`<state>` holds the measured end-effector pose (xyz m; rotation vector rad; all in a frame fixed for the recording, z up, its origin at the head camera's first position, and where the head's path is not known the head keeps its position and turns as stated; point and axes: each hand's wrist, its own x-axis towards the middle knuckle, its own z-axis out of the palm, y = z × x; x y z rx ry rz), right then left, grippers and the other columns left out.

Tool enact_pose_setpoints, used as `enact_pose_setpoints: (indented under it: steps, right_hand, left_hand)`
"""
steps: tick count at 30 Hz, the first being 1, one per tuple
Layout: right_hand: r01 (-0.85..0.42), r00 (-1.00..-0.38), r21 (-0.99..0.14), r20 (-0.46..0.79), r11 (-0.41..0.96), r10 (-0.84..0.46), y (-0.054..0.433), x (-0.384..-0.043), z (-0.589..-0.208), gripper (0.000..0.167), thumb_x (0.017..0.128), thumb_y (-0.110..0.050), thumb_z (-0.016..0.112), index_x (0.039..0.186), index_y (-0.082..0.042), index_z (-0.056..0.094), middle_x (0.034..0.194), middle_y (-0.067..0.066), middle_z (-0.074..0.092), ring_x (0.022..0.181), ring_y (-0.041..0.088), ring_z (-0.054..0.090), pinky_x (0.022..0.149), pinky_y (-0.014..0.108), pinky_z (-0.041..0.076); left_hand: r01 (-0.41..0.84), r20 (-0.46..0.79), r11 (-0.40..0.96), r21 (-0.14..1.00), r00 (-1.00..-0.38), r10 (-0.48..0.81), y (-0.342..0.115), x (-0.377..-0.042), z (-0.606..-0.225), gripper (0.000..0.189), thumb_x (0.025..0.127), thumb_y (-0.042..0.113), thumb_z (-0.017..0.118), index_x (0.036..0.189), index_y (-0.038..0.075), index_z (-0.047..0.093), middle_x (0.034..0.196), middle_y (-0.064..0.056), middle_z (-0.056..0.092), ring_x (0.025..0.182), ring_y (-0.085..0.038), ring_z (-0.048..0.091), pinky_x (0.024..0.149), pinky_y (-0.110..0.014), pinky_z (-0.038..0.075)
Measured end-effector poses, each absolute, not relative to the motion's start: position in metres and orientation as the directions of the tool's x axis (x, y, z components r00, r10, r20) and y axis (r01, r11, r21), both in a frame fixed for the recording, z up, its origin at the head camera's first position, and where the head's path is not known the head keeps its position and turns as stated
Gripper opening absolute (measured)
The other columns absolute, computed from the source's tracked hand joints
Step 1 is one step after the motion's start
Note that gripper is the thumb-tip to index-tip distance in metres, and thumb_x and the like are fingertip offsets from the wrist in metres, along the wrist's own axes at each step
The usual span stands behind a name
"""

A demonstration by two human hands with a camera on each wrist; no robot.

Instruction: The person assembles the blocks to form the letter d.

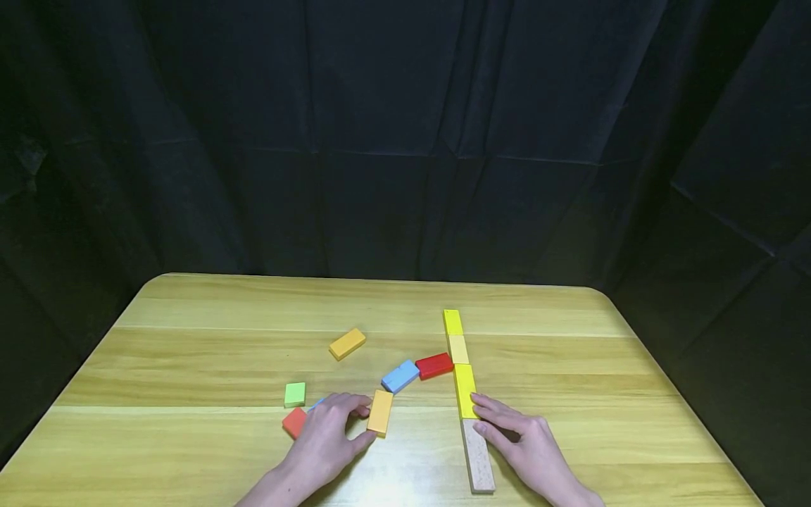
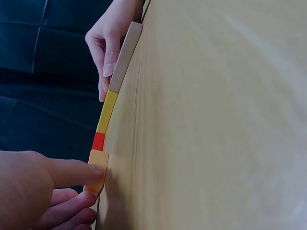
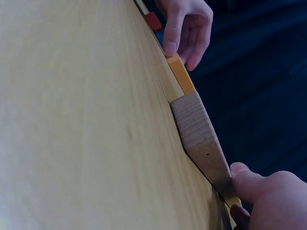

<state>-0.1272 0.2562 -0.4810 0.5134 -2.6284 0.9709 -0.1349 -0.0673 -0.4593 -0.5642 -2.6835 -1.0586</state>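
My left hand (image 1: 326,438) pinches an orange block (image 1: 381,412) that lies flat on the table, thumb at its near end and fingers at its left side. In the left wrist view the thumb rests against the side of that block (image 2: 97,163). On the right, a straight row runs away from me: a plain wood block (image 1: 478,461), a yellow block (image 1: 464,387), a pale yellow block (image 1: 457,349) and another yellow block (image 1: 453,322). The right hand (image 1: 529,443) touches this row with extended fingers, fingertips on the nearer yellow block and thumb at the wood block.
A red block (image 1: 434,366) reaches slantwise to the row, with a blue block (image 1: 400,377) at its left end. Another orange block (image 1: 347,343) lies farther back. Beside my left hand are a green block (image 1: 294,394), an orange-red block (image 1: 294,422) and a mostly hidden blue piece (image 1: 315,405).
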Motion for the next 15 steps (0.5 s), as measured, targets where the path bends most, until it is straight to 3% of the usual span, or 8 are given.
enact_pose_setpoints:
  steps: [15]
  right_hand:
    - [-0.420,-0.898,-0.578,0.378,0.700,-0.227,0.2561,-0.1271,-0.4798,0.029,0.088,-0.024,0.077,0.114,-0.011,0.077,0.127,-0.009,0.068,0.118,0.019,0.065,0.097,0.002,0.038]
  left_hand:
    - [0.397,0.263,0.652,0.646,-0.917,0.298,-0.0689,-0.1371,-0.4572,0.035,0.074,0.012,0.087,0.106,0.009,0.073,0.091,0.009,0.071,0.091,-0.013,0.065,0.086,-0.040,0.052]
